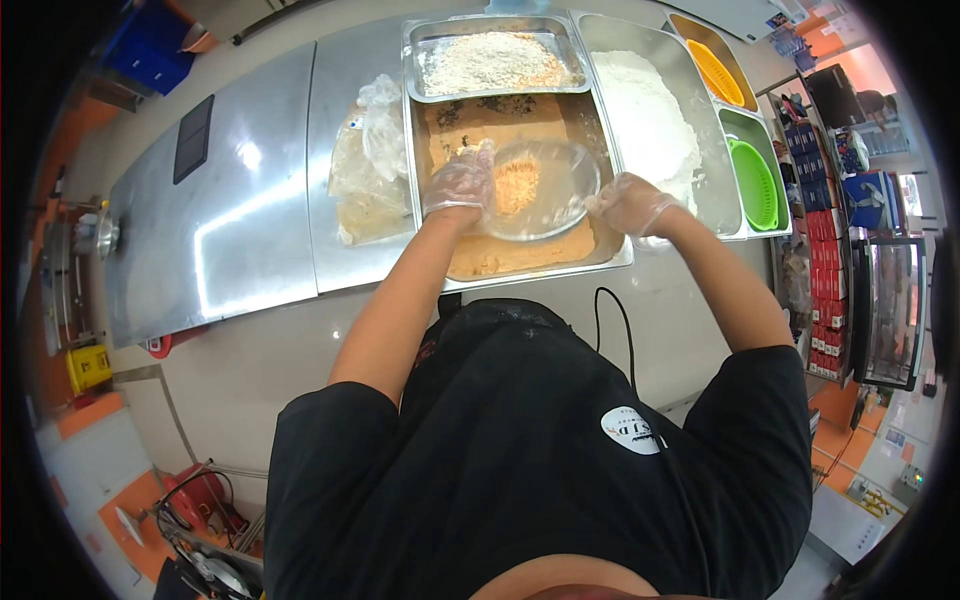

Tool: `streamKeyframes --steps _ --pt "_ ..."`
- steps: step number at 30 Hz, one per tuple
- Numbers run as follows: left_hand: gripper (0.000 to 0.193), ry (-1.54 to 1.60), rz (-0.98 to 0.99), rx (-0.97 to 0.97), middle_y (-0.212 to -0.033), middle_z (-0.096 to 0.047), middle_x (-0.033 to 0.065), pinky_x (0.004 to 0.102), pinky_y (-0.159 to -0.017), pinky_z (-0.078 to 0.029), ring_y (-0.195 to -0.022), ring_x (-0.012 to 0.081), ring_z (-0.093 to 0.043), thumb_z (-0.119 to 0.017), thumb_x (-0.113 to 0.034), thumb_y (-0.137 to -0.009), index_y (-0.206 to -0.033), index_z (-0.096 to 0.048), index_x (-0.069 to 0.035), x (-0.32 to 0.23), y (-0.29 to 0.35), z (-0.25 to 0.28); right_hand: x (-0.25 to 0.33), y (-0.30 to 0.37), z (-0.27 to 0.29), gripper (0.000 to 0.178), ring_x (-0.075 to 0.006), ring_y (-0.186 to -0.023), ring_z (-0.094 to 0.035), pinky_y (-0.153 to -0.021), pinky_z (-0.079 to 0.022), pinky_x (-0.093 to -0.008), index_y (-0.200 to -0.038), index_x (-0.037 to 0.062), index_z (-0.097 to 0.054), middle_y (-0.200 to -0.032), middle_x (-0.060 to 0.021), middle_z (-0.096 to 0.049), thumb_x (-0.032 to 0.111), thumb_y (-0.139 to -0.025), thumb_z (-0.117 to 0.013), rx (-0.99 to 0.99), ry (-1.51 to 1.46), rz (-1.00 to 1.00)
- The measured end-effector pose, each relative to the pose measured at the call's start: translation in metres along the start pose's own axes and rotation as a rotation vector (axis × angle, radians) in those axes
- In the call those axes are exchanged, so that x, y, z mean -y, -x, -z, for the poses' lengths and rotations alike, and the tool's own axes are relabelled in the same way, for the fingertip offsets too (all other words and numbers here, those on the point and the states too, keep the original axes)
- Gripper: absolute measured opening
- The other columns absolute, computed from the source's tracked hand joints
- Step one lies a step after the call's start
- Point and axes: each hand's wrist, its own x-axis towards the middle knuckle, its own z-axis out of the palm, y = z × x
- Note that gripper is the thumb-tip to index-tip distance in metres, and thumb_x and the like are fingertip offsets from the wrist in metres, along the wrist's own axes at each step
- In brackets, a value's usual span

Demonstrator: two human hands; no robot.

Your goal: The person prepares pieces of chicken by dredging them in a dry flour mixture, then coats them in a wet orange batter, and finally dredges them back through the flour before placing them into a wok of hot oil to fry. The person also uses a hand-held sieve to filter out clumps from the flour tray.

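My left hand (pixel 459 183), in a clear plastic glove, grips the left side of a round, see-through sieve (pixel 570 185). At its right rim, my right hand (pixel 630 205), gloved the same way, has its fingers closed on the edge. Orange-tan crumbs (pixel 516 188) lie in the sieve, left of its middle. The sieve is a little blurred, and its underside is hidden. Below it is a deep metal pan (pixel 624 256) with orange-brown powder (pixel 520 257), darker specks showing toward the far end.
Across the pan's far end rests a metal tray (pixel 415 85) of pale flakes. White flour (pixel 645 120) fills part of a pan on the right, beside green (pixel 755 185) and orange baskets (pixel 712 72). Crumpled plastic bags (pixel 375 170) lie left on the steel table (pixel 250 220).
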Motion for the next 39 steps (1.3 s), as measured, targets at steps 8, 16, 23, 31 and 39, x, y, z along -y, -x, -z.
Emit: streamKeyframes --steps 8,16,23,31,39 --pt "0.061 -0.041 -0.033 -0.02 -0.132 -0.053 0.0175 0.0403 -0.105 -0.036 -0.124 0.0318 -0.048 -0.016 -0.044 -0.1 -0.128 -0.053 -0.004 -0.006 0.0 0.004 0.0 -0.005 -0.009 0.041 -0.0382 -0.088 -0.06 -0.082 -0.047 -0.0416 -0.095 -0.0004 -0.068 -0.094 -0.0243 -0.064 0.034 -0.095 -0.046 -0.128 0.339 0.029" --pt "0.058 -0.125 -0.077 -0.081 -0.132 -0.052 0.0168 0.0394 -0.106 -0.036 -0.124 0.0325 -0.047 -0.018 -0.042 -0.099 -0.133 -0.049 -0.006 0.001 0.003 0.0 0.0 0.001 0.0 0.038 -0.0362 -0.08 -0.062 -0.076 -0.048 -0.0427 -0.087 -0.0012 -0.066 -0.086 -0.021 -0.065 0.032 -0.092 -0.049 -0.118 0.11 0.022" --pt "0.052 -0.155 -0.055 0.118 -0.143 -0.041 0.0125 0.0398 -0.109 -0.035 -0.128 0.0314 -0.044 -0.016 -0.033 -0.1 -0.142 -0.034 -0.01 -0.003 -0.003 0.004 0.01 0.016 0.016 0.039 -0.0394 -0.095 -0.059 -0.084 -0.047 -0.0416 -0.097 -0.0032 -0.066 -0.099 -0.0253 -0.063 0.031 -0.094 -0.047 0.03 0.044 0.008" --pt "0.052 -0.177 -0.095 0.036 -0.142 -0.043 0.0129 0.0403 -0.107 -0.035 -0.126 0.0327 -0.045 -0.014 -0.033 -0.1 -0.137 -0.042 -0.009 -0.018 0.009 0.019 0.008 0.006 0.01 0.036 -0.0392 -0.094 -0.059 -0.085 -0.046 -0.0426 -0.098 -0.0008 -0.066 -0.101 -0.0234 -0.063 0.028 -0.095 -0.045 -0.022 0.238 0.046" --pt "0.06 -0.069 -0.04 0.0 -0.134 -0.051 0.0164 0.0402 -0.106 -0.035 -0.124 0.0335 -0.047 -0.017 -0.045 -0.1 -0.13 -0.052 -0.006 -0.006 0.0 -0.001 -0.014 -0.005 -0.011 0.038 -0.038 -0.094 -0.059 -0.084 -0.046 -0.0429 -0.098 0.0017 -0.066 -0.097 -0.0223 -0.064 0.028 -0.097 -0.038 -0.143 0.166 -0.073"
